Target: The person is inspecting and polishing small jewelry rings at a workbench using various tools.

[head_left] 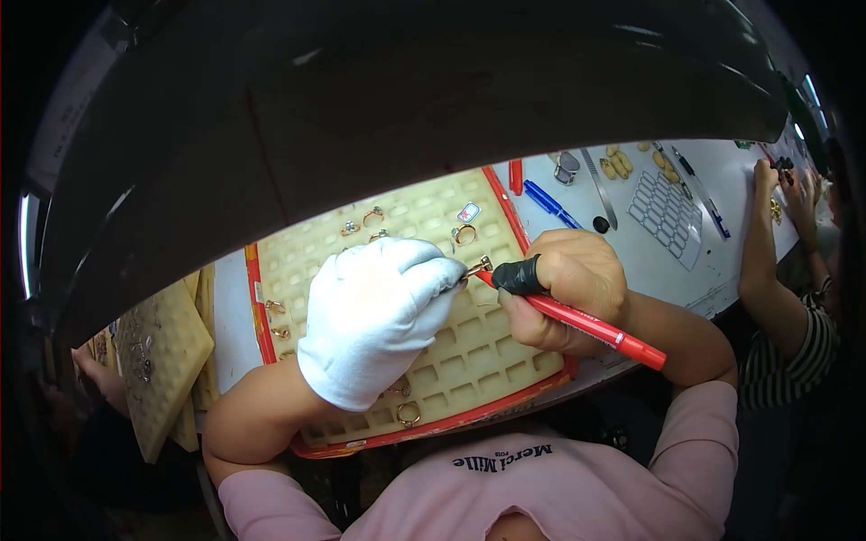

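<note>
My left hand, in a white glove, is closed with its fingertips pinching a small gold-coloured ring. A red marker pen is gripped in my right hand, where black tape wraps one finger. The pen's tip touches or nearly touches the ring; I cannot tell which. Both hands hover over a cream pad with rows of square hollows, set in a red-edged tray. Several other rings sit in the pad, among them one ring beyond my fingers and another ring by the near edge.
Blue pens, a metal strip tool, a label sheet and yellow finger cots lie on the white table to the right. A dark lamp hood hangs overhead. Stacked pads stand at left. Another person's arm is at right.
</note>
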Demonstrator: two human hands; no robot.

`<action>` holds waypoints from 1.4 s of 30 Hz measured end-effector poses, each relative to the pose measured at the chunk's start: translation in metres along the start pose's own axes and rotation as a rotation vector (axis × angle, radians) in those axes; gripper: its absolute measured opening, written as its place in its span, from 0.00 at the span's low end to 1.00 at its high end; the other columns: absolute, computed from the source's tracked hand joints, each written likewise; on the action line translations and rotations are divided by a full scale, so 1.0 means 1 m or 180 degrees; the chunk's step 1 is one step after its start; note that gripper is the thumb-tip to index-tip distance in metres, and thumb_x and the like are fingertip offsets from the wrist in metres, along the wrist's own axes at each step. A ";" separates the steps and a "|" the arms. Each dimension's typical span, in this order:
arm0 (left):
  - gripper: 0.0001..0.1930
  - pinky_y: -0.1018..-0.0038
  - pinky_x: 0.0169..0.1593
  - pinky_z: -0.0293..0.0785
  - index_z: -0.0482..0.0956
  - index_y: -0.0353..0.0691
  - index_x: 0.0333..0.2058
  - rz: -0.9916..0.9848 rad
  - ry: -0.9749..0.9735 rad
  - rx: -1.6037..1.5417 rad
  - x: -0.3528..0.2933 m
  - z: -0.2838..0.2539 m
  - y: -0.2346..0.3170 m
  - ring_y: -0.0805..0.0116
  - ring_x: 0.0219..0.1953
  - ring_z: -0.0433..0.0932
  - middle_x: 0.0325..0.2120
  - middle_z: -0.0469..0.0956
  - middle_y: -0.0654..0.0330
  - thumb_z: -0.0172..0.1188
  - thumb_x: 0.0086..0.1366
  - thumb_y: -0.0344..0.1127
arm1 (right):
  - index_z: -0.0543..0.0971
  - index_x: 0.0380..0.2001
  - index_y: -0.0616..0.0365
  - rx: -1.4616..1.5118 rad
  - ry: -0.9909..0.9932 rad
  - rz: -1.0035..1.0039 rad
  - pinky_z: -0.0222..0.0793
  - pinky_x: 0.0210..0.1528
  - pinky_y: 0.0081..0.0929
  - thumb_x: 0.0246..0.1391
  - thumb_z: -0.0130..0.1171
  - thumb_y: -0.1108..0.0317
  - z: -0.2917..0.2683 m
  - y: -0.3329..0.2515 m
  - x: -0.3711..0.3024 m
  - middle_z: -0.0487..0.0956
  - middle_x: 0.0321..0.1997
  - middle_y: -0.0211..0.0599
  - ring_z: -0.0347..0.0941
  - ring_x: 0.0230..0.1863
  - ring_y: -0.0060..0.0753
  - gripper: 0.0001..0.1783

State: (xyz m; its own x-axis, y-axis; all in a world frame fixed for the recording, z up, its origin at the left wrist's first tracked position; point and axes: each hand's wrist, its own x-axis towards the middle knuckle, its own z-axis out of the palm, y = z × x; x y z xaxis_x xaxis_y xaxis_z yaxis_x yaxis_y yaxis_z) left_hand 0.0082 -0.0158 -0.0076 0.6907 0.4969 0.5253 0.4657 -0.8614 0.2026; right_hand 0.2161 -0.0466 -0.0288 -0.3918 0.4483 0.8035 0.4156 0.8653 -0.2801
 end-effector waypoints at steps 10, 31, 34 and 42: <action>0.04 0.69 0.29 0.72 0.79 0.42 0.26 -0.0131 0.0101 -0.0087 0.001 0.002 -0.001 0.61 0.27 0.76 0.24 0.76 0.62 0.61 0.48 0.29 | 0.71 0.25 0.62 0.0017 0.0116 -0.0062 0.62 0.14 0.25 0.33 0.54 0.82 -0.007 0.002 -0.001 0.73 0.14 0.34 0.67 0.12 0.31 0.10; 0.06 0.69 0.29 0.72 0.79 0.38 0.27 -0.0410 0.0058 -0.0612 0.000 0.002 -0.004 0.59 0.26 0.77 0.25 0.77 0.58 0.65 0.48 0.25 | 0.79 0.30 0.61 -0.0320 -0.0478 0.0353 0.67 0.24 0.26 0.39 0.68 0.73 -0.004 0.012 0.002 0.78 0.29 0.39 0.72 0.25 0.32 0.12; 0.06 0.69 0.29 0.72 0.79 0.38 0.26 -0.0365 0.0121 -0.0537 0.000 0.003 -0.004 0.59 0.25 0.77 0.25 0.77 0.58 0.65 0.47 0.25 | 0.79 0.29 0.62 -0.0328 -0.0494 0.0363 0.67 0.24 0.26 0.38 0.68 0.74 -0.003 0.014 0.001 0.78 0.29 0.39 0.72 0.24 0.32 0.12; 0.05 0.69 0.29 0.72 0.80 0.43 0.27 -0.0270 0.0181 -0.0515 0.001 0.005 -0.005 0.61 0.27 0.77 0.25 0.77 0.62 0.63 0.49 0.30 | 0.77 0.26 0.57 -0.0399 -0.0504 0.0499 0.67 0.26 0.27 0.39 0.68 0.70 0.000 0.013 -0.001 0.76 0.26 0.34 0.73 0.25 0.34 0.10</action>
State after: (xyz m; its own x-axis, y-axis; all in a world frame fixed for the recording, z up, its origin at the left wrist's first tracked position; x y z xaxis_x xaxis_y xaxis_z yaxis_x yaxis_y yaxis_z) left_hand 0.0092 -0.0107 -0.0125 0.6183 0.5657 0.5456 0.4227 -0.8246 0.3760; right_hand 0.2219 -0.0357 -0.0334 -0.4341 0.6129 0.6602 0.5761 0.7523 -0.3196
